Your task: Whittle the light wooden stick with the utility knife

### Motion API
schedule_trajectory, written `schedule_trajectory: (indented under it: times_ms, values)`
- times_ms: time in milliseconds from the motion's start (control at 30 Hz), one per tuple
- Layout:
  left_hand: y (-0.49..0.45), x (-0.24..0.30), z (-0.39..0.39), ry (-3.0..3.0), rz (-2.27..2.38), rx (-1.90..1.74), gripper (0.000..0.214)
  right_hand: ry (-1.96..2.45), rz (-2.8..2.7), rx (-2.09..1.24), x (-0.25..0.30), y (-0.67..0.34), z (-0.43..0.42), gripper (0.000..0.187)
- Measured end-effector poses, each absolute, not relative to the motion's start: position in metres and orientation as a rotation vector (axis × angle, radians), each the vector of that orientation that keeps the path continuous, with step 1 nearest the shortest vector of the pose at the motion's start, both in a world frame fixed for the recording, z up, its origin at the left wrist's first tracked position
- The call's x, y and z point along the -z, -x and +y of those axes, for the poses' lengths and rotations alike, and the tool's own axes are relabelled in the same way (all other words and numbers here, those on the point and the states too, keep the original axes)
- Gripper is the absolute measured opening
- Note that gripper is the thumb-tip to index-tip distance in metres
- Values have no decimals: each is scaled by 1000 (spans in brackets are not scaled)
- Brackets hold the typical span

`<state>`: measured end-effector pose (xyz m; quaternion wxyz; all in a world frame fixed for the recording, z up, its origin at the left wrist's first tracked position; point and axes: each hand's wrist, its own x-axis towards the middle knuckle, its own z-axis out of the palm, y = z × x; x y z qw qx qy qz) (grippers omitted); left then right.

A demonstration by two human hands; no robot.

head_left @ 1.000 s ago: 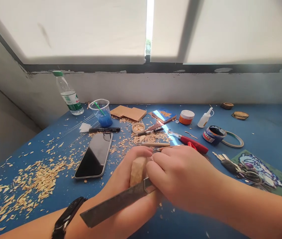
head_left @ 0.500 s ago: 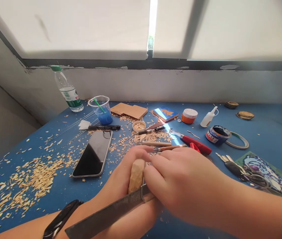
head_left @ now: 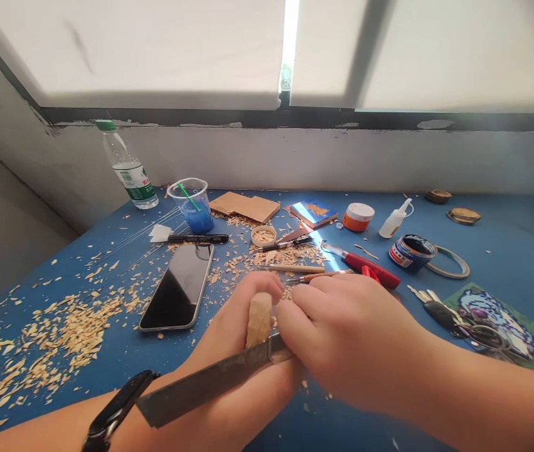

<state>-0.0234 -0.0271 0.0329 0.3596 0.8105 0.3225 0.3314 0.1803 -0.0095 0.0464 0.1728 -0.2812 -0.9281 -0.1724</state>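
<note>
My left hand point(head_left: 233, 320) is wrapped around a small block of pale wood point(head_left: 259, 319), whose faceted top end shows between thumb and fingers. Closed around a carving knife point(head_left: 210, 380), my right hand point(head_left: 342, 333) presses close against the left one. A long, flat, dark steel length of the knife sticks out toward the lower left, crossing above my left wrist and just below the wood. My right fist hides the knife's other end and any cutting edge at the wood.
Wood shavings point(head_left: 81, 329) litter the blue table. A phone point(head_left: 177, 289), a blue-filled cup point(head_left: 197, 213) and a bottle point(head_left: 132, 179) are on the left. A red-handled tool point(head_left: 370, 270), an open jar point(head_left: 410, 254), keys point(head_left: 459, 323) and a glue bottle point(head_left: 395, 221) lie rightward.
Both hands have shifted slightly up and away from me together with the wood and the knife. The knife's protruding end has moved a little right and up. The grips look the same.
</note>
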Motion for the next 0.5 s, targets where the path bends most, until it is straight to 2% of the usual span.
schedule_trajectory:
  times_ms: [167, 267, 400, 500]
  values:
    - [25, -33, -29, -2238, 953, -739, 20, 841, -2555, 511, -44, -177, -10, 16]
    - [22, -26, -32, -2002, 1004, -807, 22, 895, -2518, 519, -43, -175, -15, 16]
    - [16, -11, -36, -1603, 1067, -926, 39, 1063, -2467, 531, -42, -173, -19, 18]
    - [16, -11, -34, -1602, 1060, -911, 34, 1087, -2460, 536, -41, -173, -17, 18]
